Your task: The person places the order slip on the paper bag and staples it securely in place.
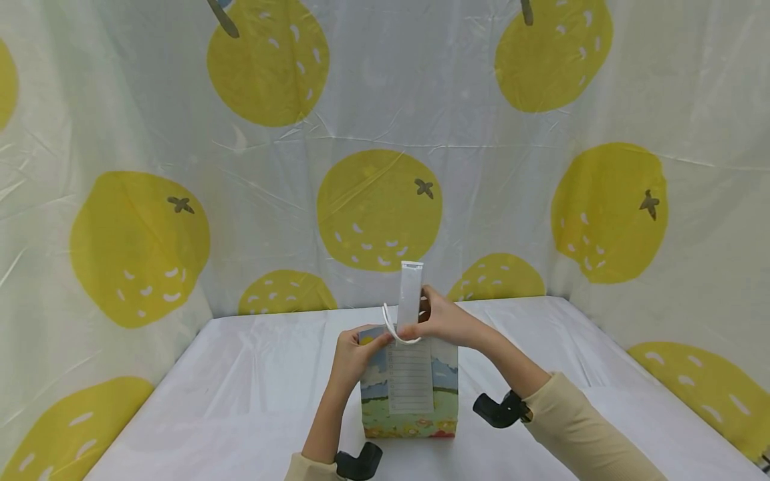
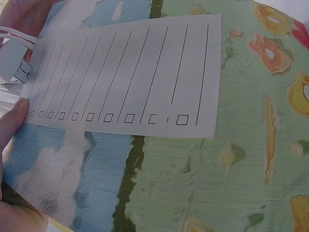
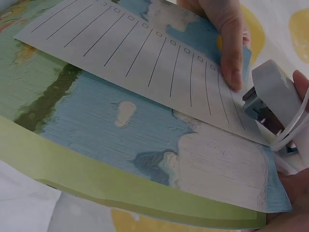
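Note:
A painted paper gift bag (image 1: 445, 401) with sky, meadow and flowers stands upright on the table. Against its front lies a white checklist sheet (image 1: 411, 387) with ruled lines and small boxes. My left hand (image 1: 355, 357) pinches the bag's top left edge, its thumb on the sheet's upper corner. My right hand (image 1: 448, 321) grips a white stapler (image 1: 411, 294), which points upward in the head view. In the right wrist view the stapler (image 3: 277, 92) is at the sheet's top edge; whether its jaws touch the paper, I cannot tell. A white cord handle (image 1: 390, 324) loops beside it.
A white-covered table (image 1: 265, 387) spreads around the bag. Behind and beside it hangs a pale curtain (image 1: 373, 87) printed with yellow fruit. Black wrist mounts (image 1: 500, 409) sit on both forearms.

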A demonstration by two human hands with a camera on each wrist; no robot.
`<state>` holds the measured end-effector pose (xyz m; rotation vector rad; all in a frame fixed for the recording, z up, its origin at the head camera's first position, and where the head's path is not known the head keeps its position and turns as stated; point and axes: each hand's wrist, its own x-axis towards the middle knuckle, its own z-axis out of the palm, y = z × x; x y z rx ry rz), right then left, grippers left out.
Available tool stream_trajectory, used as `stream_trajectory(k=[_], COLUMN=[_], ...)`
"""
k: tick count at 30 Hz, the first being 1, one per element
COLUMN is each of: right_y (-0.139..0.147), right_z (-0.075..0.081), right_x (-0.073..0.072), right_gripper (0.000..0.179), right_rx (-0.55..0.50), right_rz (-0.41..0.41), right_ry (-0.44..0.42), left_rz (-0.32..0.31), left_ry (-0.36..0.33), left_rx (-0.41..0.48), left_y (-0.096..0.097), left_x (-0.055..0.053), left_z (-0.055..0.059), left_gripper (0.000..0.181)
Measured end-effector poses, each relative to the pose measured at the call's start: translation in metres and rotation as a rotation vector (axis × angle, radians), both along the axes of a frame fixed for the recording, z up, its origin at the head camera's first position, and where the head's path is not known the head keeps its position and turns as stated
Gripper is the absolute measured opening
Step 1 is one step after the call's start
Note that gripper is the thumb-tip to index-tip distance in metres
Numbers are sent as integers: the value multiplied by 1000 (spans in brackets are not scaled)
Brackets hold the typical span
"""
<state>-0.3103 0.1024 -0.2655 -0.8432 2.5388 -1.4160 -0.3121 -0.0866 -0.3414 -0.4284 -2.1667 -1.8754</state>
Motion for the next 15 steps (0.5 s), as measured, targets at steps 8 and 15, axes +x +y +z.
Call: stream_trajectory(k=[8, 15], right_y=[1, 2], right_z=[-1, -3], right_x=[0, -2], right_gripper=[83, 81], right_rx=[5, 5], right_rz=[39, 52], right_ry=[4, -9], left_rz=[6, 17], left_ry=[8, -3], left_rx=[-15, -18], left_y=[1, 0], left_x=[18, 5], left_z=[20, 8], left_gripper=[17, 20])
